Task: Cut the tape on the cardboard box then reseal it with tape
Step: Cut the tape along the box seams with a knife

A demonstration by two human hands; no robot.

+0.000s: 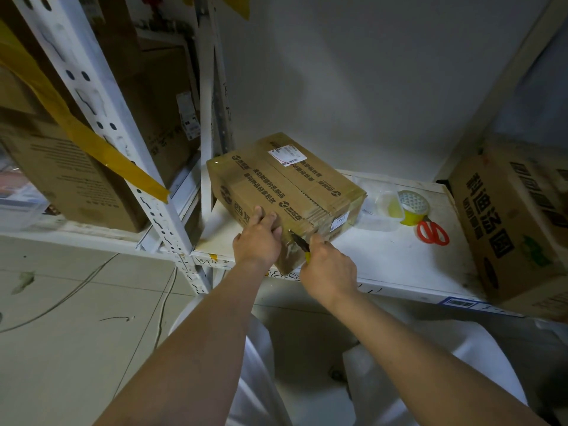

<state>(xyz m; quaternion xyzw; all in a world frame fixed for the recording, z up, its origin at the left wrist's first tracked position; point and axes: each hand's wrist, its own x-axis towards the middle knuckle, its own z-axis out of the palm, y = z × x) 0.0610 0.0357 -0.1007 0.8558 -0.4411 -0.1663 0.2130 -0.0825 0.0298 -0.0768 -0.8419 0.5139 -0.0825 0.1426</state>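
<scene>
A brown cardboard box (285,186) with black printing and a white label lies on the white shelf (384,256), taped along its top seam. My left hand (258,238) presses on the box's near top edge, fingers laid over it. My right hand (329,269) grips a yellow-handled utility knife (299,242), whose dark blade touches the tape at the near end of the box. A roll of tape (413,207) with a yellow core sits to the right of the box.
Red-handled scissors (431,233) lie beside the tape roll, next to a clear plastic container (387,207). A large printed carton (516,222) stands at the shelf's right end. Left shelving (101,112) holds more cartons. Tiled floor lies below.
</scene>
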